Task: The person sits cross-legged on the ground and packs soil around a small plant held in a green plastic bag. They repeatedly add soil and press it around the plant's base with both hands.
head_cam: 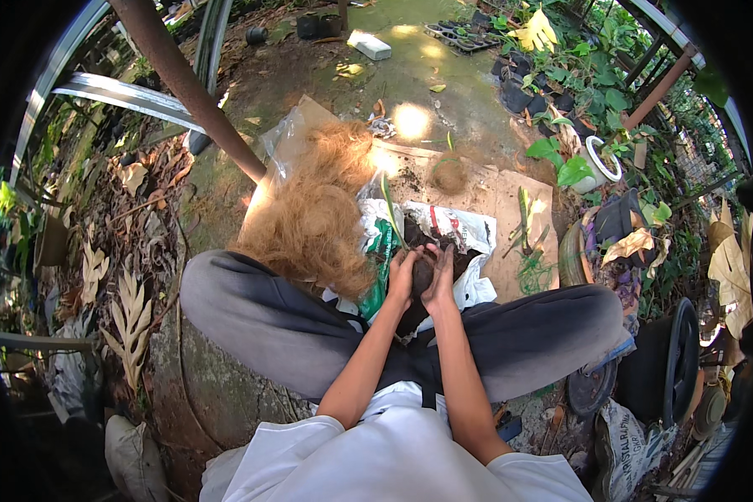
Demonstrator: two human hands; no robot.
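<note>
Both palms cup a dark ball of soil (422,276) from its two sides. My left hand (403,274) presses its left side, and my right hand (440,277) its right side. A green seedling leaf (389,210) rises from near the left fingertips; its base is hidden by the fingers. Under the hands lies an opened white and green plastic sack (480,235) with loose dark soil (417,233) on it. To the left spreads a big heap of brown coconut fibre (307,219). Beyond the sack sits a fibre-wrapped ball (448,174) bound with green string, a shoot standing from it.
Flattened cardboard (508,188) lies beneath, bearing cut leaves (527,219) and tangled green string (538,273). A rusty pole (188,81) slants in at the left. Right of my knee are a white pot (593,166) and a black bucket (656,361). A white block (370,46) lies farther off.
</note>
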